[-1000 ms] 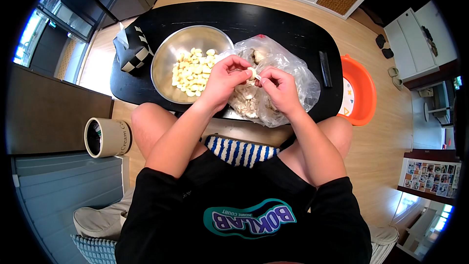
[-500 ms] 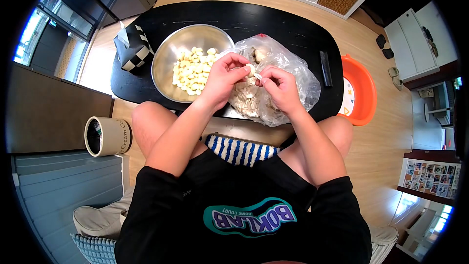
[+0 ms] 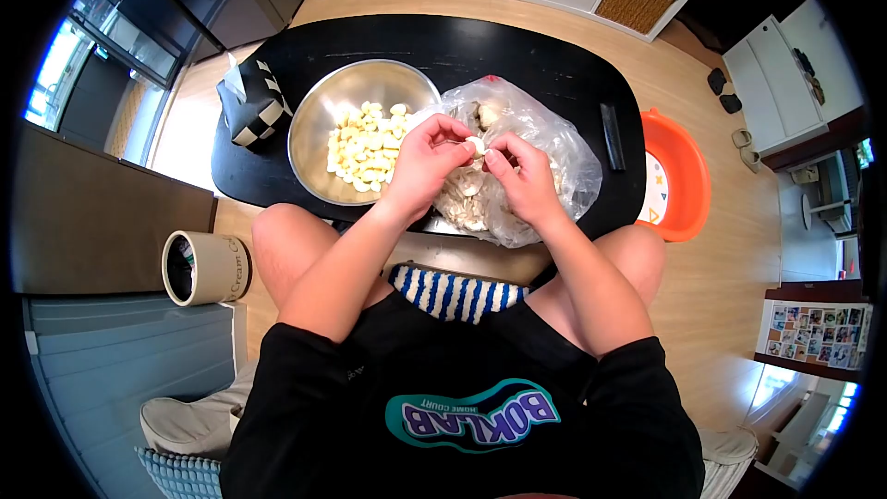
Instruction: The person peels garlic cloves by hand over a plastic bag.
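Observation:
Between my two hands is a pale garlic clove point(image 3: 477, 144), pinched by the thumb and fingers of my left hand point(image 3: 429, 163). My right hand point(image 3: 525, 179) meets it from the other side, its thumb and forefinger closed at the clove's edge. Below and around both hands spreads a clear plastic bag point(image 3: 575, 164) holding loose garlic skins point(image 3: 462, 207) and a garlic bulb point(image 3: 488, 115). Left of the bag, a steel bowl point(image 3: 314, 102) holds many peeled garlic cloves point(image 3: 368, 146).
The black table point(image 3: 388, 34) carries a checkered tissue box point(image 3: 254, 102) at its left and a dark bar-shaped object point(image 3: 612, 137) at its right. An orange tub point(image 3: 688, 194) stands on the floor at right, a cream bin point(image 3: 208, 268) at left.
My right fingers have come in closer to the clove; a white strip of skin between them and it no longer shows. The view has tilted slightly, so the table sits lower.

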`<state>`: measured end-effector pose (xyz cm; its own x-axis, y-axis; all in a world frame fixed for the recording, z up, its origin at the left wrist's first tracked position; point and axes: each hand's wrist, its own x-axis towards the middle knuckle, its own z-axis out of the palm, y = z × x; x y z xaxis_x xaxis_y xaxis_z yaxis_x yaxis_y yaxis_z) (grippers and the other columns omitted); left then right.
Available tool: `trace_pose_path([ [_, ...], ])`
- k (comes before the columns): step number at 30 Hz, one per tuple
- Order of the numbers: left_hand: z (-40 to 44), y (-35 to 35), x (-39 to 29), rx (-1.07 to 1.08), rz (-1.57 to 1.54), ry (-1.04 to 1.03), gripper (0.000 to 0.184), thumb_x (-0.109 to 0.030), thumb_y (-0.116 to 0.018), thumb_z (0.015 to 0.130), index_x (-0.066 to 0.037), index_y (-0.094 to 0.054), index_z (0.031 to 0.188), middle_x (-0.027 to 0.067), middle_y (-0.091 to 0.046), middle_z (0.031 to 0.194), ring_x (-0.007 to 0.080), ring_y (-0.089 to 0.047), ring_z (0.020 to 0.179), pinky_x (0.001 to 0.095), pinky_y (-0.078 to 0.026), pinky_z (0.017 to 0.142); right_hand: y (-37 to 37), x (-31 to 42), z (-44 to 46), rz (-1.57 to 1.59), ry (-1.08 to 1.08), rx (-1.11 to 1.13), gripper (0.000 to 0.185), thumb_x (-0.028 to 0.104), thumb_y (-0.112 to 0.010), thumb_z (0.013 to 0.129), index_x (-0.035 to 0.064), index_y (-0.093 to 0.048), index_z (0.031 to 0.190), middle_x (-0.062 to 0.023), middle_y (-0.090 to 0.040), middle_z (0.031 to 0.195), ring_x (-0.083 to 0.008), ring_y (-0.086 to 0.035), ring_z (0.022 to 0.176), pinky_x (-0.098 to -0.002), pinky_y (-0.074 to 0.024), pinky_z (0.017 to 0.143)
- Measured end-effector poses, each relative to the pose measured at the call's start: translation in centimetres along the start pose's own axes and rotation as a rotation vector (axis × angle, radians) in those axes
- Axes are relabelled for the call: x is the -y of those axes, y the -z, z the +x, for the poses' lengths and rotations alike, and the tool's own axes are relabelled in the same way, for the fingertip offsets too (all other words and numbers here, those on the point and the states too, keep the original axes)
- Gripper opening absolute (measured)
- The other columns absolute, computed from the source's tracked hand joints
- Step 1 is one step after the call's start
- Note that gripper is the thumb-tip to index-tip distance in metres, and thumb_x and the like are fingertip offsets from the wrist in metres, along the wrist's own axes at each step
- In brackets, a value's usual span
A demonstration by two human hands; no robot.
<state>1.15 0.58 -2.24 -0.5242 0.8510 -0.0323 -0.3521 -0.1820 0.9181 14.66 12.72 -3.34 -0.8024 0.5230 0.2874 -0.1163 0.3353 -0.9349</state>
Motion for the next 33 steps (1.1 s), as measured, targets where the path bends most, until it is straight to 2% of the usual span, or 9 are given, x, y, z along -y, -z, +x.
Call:
trace_pose_path([
  [9,0.0,-0.1,0.5,-0.014,0.032,-0.019,0.017,0.002,-0.065,0.09,-0.001,-0.058,0.106,0.0062,-0.066,0.098,0.0105,-0.063,0.087,0.0252,-0.055,0.081,-0.3,-0.8,-0.1,-0.058,0.014,-0.018,0.017,0.013,-0.063,0.091,-0.0005,-0.061,0.081,-0.01,-0.062,0.072,-0.0172,-0.056,0.062,-0.0312,-0.0453,0.059],
  [10,0.1,0.0,0.5,-0.028,0.031,-0.019,0.016,0.001,-0.065,0.09,0.0,-0.059,0.105,0.0064,-0.066,0.097,0.0103,-0.064,0.085,0.0247,-0.054,0.08,0.0,-0.4,-0.1,-0.078,-0.017,0.03,0.016,0.009,-0.06,0.094,-0.0007,-0.061,0.081,-0.0037,-0.063,0.074,-0.0094,-0.057,0.071,-0.0259,-0.0456,0.065],
  [11,0.1,0.0,0.4,-0.024,0.033,-0.028,0.016,0.001,-0.065,0.09,0.0,-0.059,0.105,0.0064,-0.066,0.097,0.0103,-0.064,0.085,0.0247,-0.054,0.08,0.0,-0.3,0.0,-0.08,-0.008,0.028,0.016,0.009,-0.06,0.094,-0.0007,-0.061,0.081,-0.0037,-0.063,0.074,-0.0094,-0.057,0.071,-0.0259,-0.0456,0.065],
  [13,0.1,-0.1,0.1,-0.067,0.076,-0.057,0.014,0.001,-0.065,0.091,0.0,-0.059,0.104,0.0063,-0.067,0.096,0.0099,-0.063,0.083,0.0241,-0.054,0.08,-0.1,-0.1,0.0,-0.117,0.012,-0.019,0.015,0.01,-0.063,0.089,-0.0012,-0.061,0.079,-0.0111,-0.06,0.071,-0.0189,-0.056,0.061,-0.032,-0.0449,0.058],
  [18,0.4,0.4,1.1,-0.082,0.245,-0.201,0.014,0.0,-0.069,0.089,0.002,-0.06,0.1,0.0062,-0.066,0.096,0.0081,-0.064,0.086,0.0212,-0.053,0.074,0.6,0.8,0.4,-0.457,-0.086,0.09,0.017,0.017,-0.066,0.087,0.0013,-0.067,0.082,-0.016,-0.066,0.081,-0.0369,-0.063,0.081,-0.0435,-0.0496,0.073],
  [25,-0.2,-0.3,0.1,-0.124,0.534,-0.252,0.015,-0.004,-0.071,0.087,0.0,-0.063,0.099,0.0074,-0.069,0.093,0.0097,-0.065,0.083,0.0227,-0.052,0.068,0.3,1.2,0.4,-0.533,-0.038,0.065,0.01,0.011,-0.066,0.086,0.0033,-0.069,0.092,-0.0149,-0.066,0.086,-0.0356,-0.064,0.084,-0.0426,-0.0511,0.076],
  [28,-0.2,-0.4,0.0,-0.124,0.55,-0.267,0.015,-0.005,-0.072,0.086,-0.001,-0.064,0.098,0.0067,-0.069,0.091,0.01,-0.065,0.083,0.023,-0.052,0.069,0.2,0.9,0.4,-0.445,-0.099,0.064,0.012,0.008,-0.066,0.085,0.0034,-0.068,0.096,-0.0155,-0.067,0.091,-0.0351,-0.065,0.085,-0.0415,-0.0516,0.076],
  [31,-0.3,-0.4,0.0,-0.103,0.549,-0.25,0.015,-0.006,-0.072,0.088,-0.002,-0.063,0.099,0.0016,-0.066,0.093,0.0058,-0.059,0.085,0.0206,-0.047,0.069,0.0,-0.3,0.3,-0.374,0.039,0.02,0.014,0.009,-0.063,0.086,0.0026,-0.067,0.098,-0.0154,-0.067,0.095,-0.0342,-0.066,0.084,-0.0397,-0.0519,0.076],
  [33,-0.2,-0.5,0.2,-0.108,0.436,-0.234,0.016,-0.007,-0.073,0.087,0.0,-0.064,0.097,0.0055,-0.068,0.09,0.0104,-0.064,0.082,0.0241,-0.052,0.072,-0.2,-0.6,0.5,-0.23,0.028,-0.007,0.015,0.01,-0.058,0.09,0.0012,-0.066,0.099,-0.0151,-0.067,0.09,-0.0314,-0.066,0.08,-0.0379,-0.0514,0.075],
])
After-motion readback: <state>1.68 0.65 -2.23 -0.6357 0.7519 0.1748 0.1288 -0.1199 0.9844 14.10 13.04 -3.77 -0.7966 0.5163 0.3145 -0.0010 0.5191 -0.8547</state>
